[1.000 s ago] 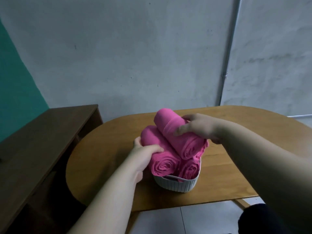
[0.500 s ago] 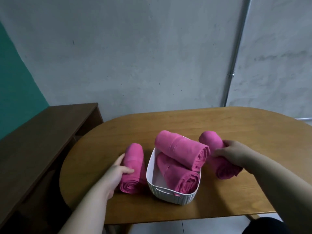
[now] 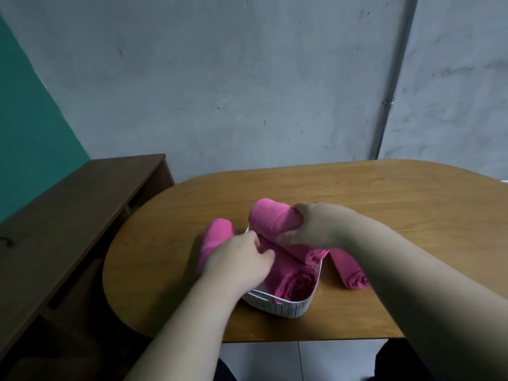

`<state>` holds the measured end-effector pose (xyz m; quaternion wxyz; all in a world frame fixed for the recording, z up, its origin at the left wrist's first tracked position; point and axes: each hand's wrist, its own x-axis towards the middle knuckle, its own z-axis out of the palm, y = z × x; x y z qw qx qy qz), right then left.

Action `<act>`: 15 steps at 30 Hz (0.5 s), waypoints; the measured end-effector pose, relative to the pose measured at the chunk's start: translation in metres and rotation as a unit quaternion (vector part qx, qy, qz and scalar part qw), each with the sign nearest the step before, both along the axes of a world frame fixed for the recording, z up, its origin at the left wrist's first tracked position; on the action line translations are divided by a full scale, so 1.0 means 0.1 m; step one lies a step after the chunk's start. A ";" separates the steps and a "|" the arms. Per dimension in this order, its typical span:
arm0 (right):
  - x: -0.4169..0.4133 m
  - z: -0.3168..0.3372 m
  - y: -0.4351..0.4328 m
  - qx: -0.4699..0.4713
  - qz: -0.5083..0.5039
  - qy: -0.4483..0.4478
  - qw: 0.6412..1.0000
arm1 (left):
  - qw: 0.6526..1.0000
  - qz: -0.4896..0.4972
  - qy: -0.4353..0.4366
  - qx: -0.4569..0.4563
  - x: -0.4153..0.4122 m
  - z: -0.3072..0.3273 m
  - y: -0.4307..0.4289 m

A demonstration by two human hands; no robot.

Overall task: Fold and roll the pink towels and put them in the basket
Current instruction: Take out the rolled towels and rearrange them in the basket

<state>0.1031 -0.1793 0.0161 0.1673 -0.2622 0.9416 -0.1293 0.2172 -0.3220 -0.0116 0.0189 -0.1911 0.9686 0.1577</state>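
A white ribbed basket stands near the front edge of the wooden table. My right hand grips the upper rolled pink towel, which lies tilted across the basket's top. Below it a second rolled towel lies inside the basket. My left hand reaches over the basket's left rim, its curled fingertips touching the lower towel; whether they grip it is unclear. Another rolled towel lies on the table left of the basket, partly behind my left hand. Right of the basket lies one more roll.
A dark wooden sideboard stands left of the table, close to its rounded end. A grey wall with a vertical pipe rises behind. Pale floor tiles show below the table's front edge.
Both hands have let go of the rolls beside the basket and moved inward. My right hand now grips the top roll; my left hand reaches into the basket.
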 end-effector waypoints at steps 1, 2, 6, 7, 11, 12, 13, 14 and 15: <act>0.00 -0.03 -0.04 0.010 0.000 0.011 1.000 | 0.998 -0.023 -0.038 -0.039 -0.02 -0.03 0.08; -0.01 -0.05 -0.06 0.000 -0.008 0.018 1.000 | 0.995 -0.037 -0.059 -0.074 -0.05 -0.08 0.11; -0.12 -0.09 0.09 -0.187 -0.123 -0.086 0.971 | 0.995 -0.009 -0.084 -0.062 -0.16 -0.15 0.23; -0.14 -0.10 0.15 -0.248 -0.156 -0.116 0.949 | 0.995 -0.001 -0.091 -0.046 -0.19 -0.11 0.26; -0.18 -0.07 0.41 -0.356 -0.241 -0.126 0.894 | 0.987 0.022 -0.154 0.042 -0.37 -0.07 0.32; -0.18 -0.07 0.50 -0.363 -0.256 -0.121 0.888 | 0.982 0.040 -0.157 0.100 -0.42 -0.13 0.31; -0.18 -0.08 0.60 -0.368 -0.271 -0.122 0.881 | 0.972 0.068 -0.161 0.154 -0.44 -0.16 0.30; -0.18 -0.09 0.70 -0.374 -0.284 -0.126 0.874 | 0.963 0.091 -0.166 0.193 -0.47 -0.22 0.28; -0.18 -0.10 0.80 -0.377 -0.296 -0.133 0.868 | 0.956 0.108 -0.169 0.212 -0.45 -0.22 0.30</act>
